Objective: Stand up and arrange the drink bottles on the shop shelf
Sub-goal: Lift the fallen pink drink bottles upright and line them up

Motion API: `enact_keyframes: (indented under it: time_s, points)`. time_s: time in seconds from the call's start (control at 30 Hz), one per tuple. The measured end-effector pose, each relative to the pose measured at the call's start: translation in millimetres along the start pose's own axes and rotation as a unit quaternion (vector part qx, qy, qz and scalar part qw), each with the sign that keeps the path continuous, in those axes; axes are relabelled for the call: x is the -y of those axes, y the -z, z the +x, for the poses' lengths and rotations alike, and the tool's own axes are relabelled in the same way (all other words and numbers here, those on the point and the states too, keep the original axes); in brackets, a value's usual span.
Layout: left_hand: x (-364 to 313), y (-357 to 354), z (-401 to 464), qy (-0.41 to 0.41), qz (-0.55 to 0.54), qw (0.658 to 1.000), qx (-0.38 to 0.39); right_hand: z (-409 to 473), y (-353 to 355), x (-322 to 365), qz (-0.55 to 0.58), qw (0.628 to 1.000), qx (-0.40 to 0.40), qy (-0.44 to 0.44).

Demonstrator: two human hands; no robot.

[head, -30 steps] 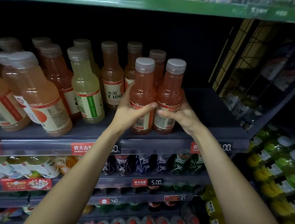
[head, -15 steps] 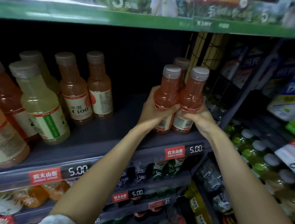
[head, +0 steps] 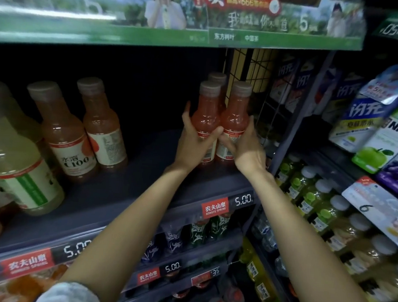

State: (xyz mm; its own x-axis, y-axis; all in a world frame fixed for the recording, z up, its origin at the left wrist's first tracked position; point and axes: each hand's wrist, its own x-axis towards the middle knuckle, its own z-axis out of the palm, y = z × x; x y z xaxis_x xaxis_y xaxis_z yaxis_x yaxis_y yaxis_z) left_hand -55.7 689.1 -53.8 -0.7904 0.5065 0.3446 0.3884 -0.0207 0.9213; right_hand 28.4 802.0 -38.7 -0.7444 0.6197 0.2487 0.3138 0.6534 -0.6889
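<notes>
Head view: two pink drink bottles held at the shelf's right end.
The left hand (head: pixel 194 141) grips the left bottle (head: pixel 206 120), the right hand (head: pixel 246 147) grips the right bottle (head: pixel 235 120); pushing could tip the back bottle (head: pixel 219 81).

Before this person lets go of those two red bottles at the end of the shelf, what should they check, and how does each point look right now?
1. Left hand grips the left red bottle: ok.
2. Right hand grips the right red bottle: ok.
3. Both bottles upright: ok.
4. Bottle bases resting flat on the shelf: cannot tell, the hands hide them.
5. Room behind: a third red bottle stands right behind the pair; whether they touch, cannot tell.
6. Wire side grid near the right bottle; clearance, cannot tell.
</notes>
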Motion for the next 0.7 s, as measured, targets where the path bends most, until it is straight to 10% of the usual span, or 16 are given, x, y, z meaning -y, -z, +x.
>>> enact_keyframes:
  time_s: [0.43, 0.7]
  points:
    - [-34, 36, -49, 0.030, 0.276, 0.961, 0.006, -66, 26, 19, -0.230, 0.957, -0.116, 0.130]
    - [-34, 147, -147, -0.175, 0.406, 0.862, -0.249, -108, -3, 64, -0.110, 0.949, 0.035, 0.292]
